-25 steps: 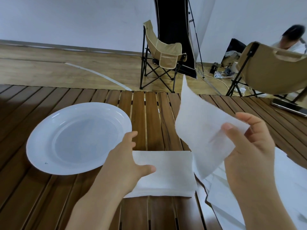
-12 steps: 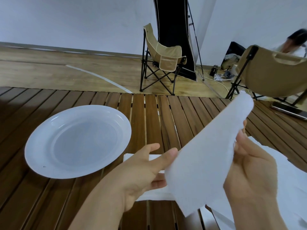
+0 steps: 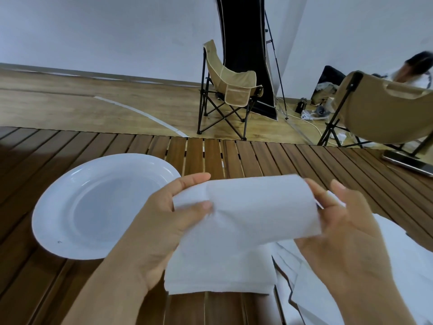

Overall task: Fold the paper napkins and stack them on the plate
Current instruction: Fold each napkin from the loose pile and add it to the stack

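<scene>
Holding a napkin (image 3: 262, 207) above the desk (image 3: 234, 158), left hand (image 3: 168, 221) pinching its left edge, right hand (image 3: 346, 228) gripping its right edge. Folded napkin (image 3: 220, 270) lying beneath, right of the plate (image 3: 103, 207).

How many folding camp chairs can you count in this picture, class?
2. One beige chair stands on the floor beyond the slatted table, near the middle. The second chair is at the right edge, partly cut off; others may lie out of frame.
</scene>
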### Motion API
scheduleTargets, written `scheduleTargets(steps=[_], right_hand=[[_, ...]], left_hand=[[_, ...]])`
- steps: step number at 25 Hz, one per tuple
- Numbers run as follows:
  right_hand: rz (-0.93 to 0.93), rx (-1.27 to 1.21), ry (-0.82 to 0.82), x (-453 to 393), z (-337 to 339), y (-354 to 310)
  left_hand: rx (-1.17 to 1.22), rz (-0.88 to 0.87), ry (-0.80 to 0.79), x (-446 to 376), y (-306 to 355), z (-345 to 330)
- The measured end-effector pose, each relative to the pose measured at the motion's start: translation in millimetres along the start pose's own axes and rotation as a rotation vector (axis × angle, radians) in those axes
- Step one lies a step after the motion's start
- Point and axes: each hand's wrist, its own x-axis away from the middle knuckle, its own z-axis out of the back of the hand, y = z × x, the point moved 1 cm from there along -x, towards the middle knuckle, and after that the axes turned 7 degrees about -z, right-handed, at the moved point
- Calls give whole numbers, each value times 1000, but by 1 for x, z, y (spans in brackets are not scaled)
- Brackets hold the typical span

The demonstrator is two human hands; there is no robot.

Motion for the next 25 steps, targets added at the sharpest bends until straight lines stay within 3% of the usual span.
scheduleTargets(steps=[2,8,18,25], right_hand=[[-279,75,-114,13,-7,8],[-210,341,-14,3,5,26],[-178,372,132,3,10,28],[-274,264,134,-2,10,41]], left_hand=[[-172,-46,8,1,1,4],[-479,-157,38,-1,-1,3],[-395,-170,208,-4,-1,7],[-280,-33,317,-6,-9,6]])
